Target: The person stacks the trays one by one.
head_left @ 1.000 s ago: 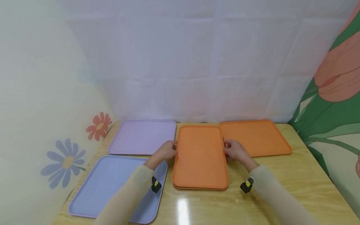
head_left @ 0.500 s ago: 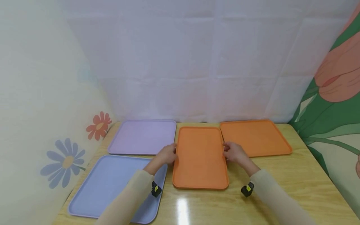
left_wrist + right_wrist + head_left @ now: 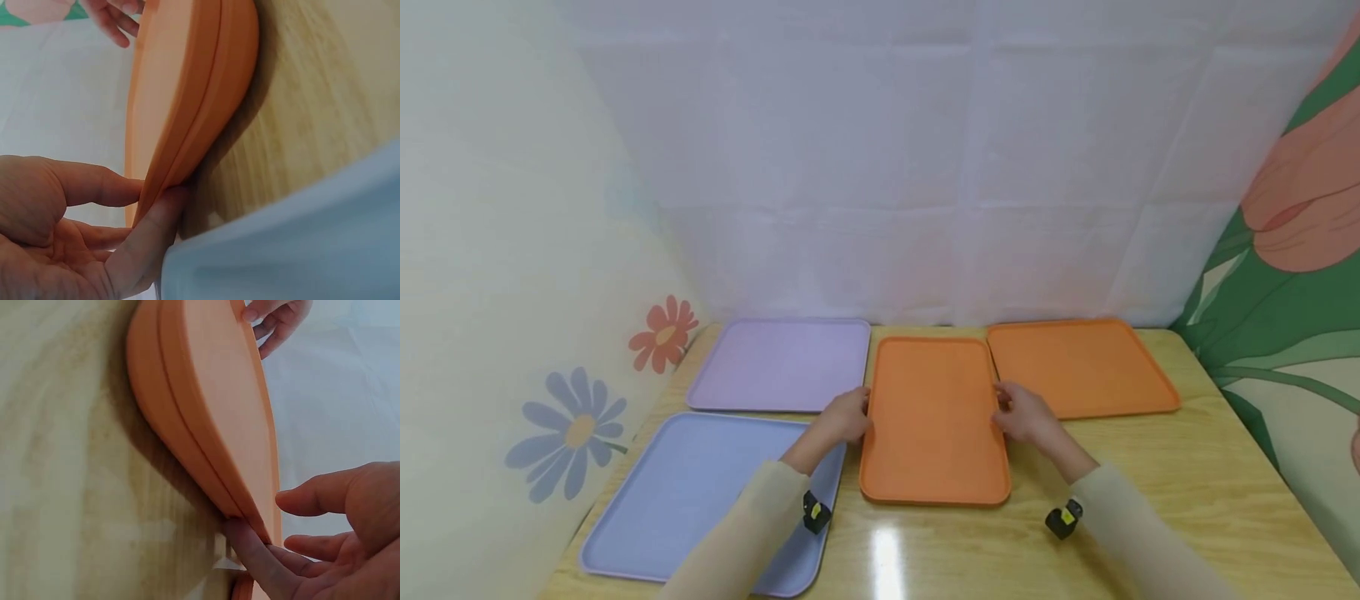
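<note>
Two stacked orange trays point(image 3: 936, 425) lie lengthwise in the middle of the table, their rims lined up in the wrist views. My left hand point(image 3: 847, 415) pinches the stack's left edge, thumb at the upper rim and a finger against the lower tray. On the opposite edge is my right hand point(image 3: 1024, 412). In the right wrist view a fingertip point(image 3: 240, 528) touches the lower side of the stack, while the thumb point(image 3: 312, 495) is spread away, beside the upper rim.
A third orange tray point(image 3: 1082, 367) lies at the back right, close to the stack. A lilac tray point(image 3: 782, 367) sits back left, with a blue tray point(image 3: 700, 492) in front of it, under my left forearm. A white cloth point(image 3: 925, 167) hangs behind the table point(image 3: 1180, 483).
The upper orange tray's front edge has settled even with the one below. Both hands have slid slightly toward me along its sides, and the right fingers have spread.
</note>
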`<state>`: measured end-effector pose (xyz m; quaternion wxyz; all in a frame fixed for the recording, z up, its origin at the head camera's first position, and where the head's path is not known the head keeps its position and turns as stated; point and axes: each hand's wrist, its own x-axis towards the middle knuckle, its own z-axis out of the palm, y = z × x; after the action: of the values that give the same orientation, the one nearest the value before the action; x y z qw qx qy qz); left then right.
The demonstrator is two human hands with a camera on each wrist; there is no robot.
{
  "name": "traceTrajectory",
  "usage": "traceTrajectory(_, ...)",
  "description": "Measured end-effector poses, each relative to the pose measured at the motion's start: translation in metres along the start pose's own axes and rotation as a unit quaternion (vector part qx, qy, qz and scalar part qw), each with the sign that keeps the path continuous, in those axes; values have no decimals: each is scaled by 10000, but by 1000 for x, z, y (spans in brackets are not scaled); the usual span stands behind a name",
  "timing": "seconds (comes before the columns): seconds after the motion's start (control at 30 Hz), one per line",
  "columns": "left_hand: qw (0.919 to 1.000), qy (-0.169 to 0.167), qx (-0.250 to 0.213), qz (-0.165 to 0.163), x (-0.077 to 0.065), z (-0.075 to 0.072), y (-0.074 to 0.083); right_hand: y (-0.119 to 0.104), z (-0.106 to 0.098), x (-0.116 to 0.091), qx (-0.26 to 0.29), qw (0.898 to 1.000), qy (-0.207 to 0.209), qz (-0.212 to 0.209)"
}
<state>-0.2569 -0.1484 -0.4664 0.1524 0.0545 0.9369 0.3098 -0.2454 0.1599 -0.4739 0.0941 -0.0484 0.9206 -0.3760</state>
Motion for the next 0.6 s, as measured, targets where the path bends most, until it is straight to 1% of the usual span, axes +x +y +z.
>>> traceTrajectory(0.07, 9999, -4, -101, -40, -2, 0, 0, 1, 1, -3, -142, 9997, 73, -174)
traceTrajectory(0.23, 9992, -81, -349, -187, -7, 1, 0, 8, 6, -9, 29, 9992, 148, -384)
traceTrajectory(0.4, 9979, -146, -583, -229, -13, 3, -1, 13, 8, -17, 366, 9985, 71, -412)
traceTrajectory(0.5, 9963, -153, -813, -212, -16, 3, -1, 14, 10, -21, 451, 9985, 5, -297)
traceTrajectory(0.6, 9953, -129, -938, -181, -18, 3, -2, 15, 12, -23, 420, 9989, -16, -213)
